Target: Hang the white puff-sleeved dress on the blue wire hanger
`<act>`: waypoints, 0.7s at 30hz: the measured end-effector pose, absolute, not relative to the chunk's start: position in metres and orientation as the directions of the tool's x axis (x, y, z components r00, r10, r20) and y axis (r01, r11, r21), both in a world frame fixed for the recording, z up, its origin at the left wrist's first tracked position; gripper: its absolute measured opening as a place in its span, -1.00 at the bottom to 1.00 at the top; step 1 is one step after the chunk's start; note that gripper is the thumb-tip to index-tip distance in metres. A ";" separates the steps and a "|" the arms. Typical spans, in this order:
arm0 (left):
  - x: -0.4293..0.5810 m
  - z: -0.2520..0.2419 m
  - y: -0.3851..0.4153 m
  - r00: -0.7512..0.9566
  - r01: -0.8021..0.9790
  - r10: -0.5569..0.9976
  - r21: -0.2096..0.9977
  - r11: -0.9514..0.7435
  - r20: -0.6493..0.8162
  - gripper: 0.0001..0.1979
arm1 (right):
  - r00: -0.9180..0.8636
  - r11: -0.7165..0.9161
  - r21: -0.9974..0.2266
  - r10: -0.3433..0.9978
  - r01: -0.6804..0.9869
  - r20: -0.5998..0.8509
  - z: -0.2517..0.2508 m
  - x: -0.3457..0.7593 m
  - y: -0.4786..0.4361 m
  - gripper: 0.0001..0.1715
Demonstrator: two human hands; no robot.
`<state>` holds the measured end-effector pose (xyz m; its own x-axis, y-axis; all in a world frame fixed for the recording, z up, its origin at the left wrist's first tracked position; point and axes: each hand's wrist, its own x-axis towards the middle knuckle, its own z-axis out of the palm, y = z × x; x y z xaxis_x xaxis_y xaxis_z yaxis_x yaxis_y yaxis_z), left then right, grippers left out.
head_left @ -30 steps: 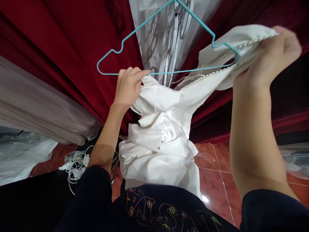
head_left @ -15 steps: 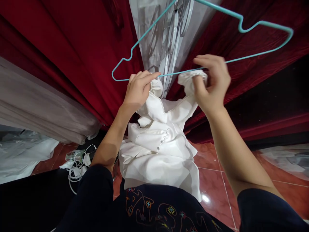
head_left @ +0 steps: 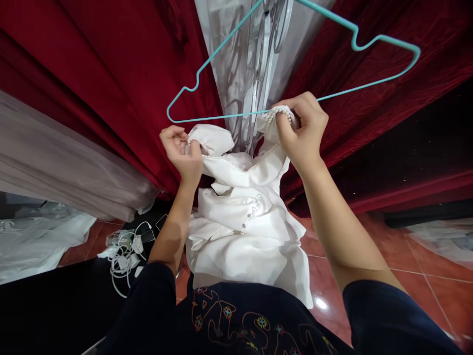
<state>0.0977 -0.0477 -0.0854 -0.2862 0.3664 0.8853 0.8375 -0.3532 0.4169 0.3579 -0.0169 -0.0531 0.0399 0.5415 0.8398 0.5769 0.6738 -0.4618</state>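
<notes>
A white dress with pearl trim along its neckline and covered buttons down the bodice hangs in front of me, its skirt bunched below. My left hand pinches the pearl-edged puffy sleeve on the left. On the other side, my right hand grips the right sleeve, thumb through its beaded edge. Above both hands is a turquoise wire hanger. Its bottom bar passes behind or against my right hand's fingers; I cannot tell whether they also hold it. My left hand is apart from the bar.
Dark red curtains flank a strip of clear plastic covers at the back. White cables lie on a black surface at the left. Pale tulle hangs farther left. The floor has red tiles.
My left hand has come off the hanger bar, moving left and down with the left sleeve. My right hand has shifted left and closed on the right sleeve; the hanger has shifted left.
</notes>
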 end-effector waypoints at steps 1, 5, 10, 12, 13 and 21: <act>0.087 -0.088 -0.040 -0.333 0.839 0.327 0.437 -0.324 0.884 -0.76 | 0.033 0.673 -0.464 0.548 0.576 0.836 -0.053 0.359 -0.018 -0.62; 0.033 -0.071 0.001 -0.438 0.844 0.136 0.459 -0.279 0.888 -0.90 | 0.007 0.700 -0.468 0.552 0.539 0.834 -0.053 0.362 -0.018 -0.67; 0.011 -0.013 0.026 -0.207 0.804 0.341 0.358 -0.475 0.917 -0.80 | 0.030 0.708 -0.469 0.536 0.529 0.844 -0.056 0.358 -0.019 -0.68; 0.024 0.007 0.029 -0.144 0.802 0.322 0.301 -0.515 0.936 -0.79 | 0.035 0.701 -0.467 0.535 0.539 0.844 -0.057 0.357 -0.018 -0.66; 0.033 0.014 0.032 -0.146 0.797 0.264 0.272 -0.540 0.953 -0.79 | 0.036 0.697 -0.466 0.536 0.545 0.843 -0.057 0.356 -0.017 -0.65; 0.107 0.018 0.001 0.018 0.639 0.370 0.274 -0.719 0.929 -0.64 | 0.047 0.698 -0.477 0.539 0.535 0.841 -0.058 0.356 -0.017 -0.58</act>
